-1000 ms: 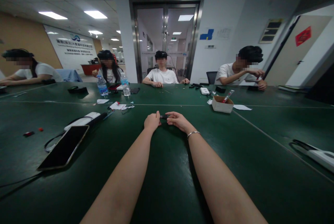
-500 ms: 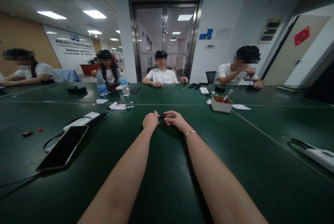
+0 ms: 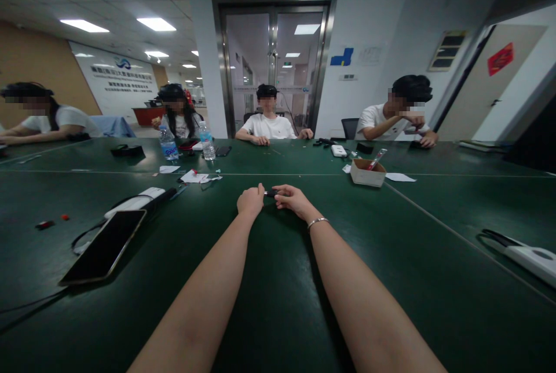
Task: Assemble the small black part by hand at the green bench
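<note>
Both of my hands meet over the green table (image 3: pixel 278 280), a short gap apart. Between them is a small black object (image 3: pixel 271 193) with a silvery end pointing left; its exact kind is too small to tell. The fingers of my right hand (image 3: pixel 294 200) pinch its black part from the right. My left hand (image 3: pixel 251 201) is closed, thumb up, at the silvery end. What lies inside the left fingers is hidden from me. A metal bracelet (image 3: pixel 318 222) circles my right wrist.
To the left lie a phone (image 3: pixel 104 248), a white device (image 3: pixel 139 202) with black cables and small red pieces (image 3: pixel 65 218). Bottles (image 3: pixel 168 144) and paper scraps (image 3: pixel 193 176) stand farther off. A small box (image 3: pixel 368 176) and white device (image 3: pixel 532 260) are right. Several people sit opposite.
My hands keep nearly the same pose around the small black object. The whole view has shifted very slightly.
</note>
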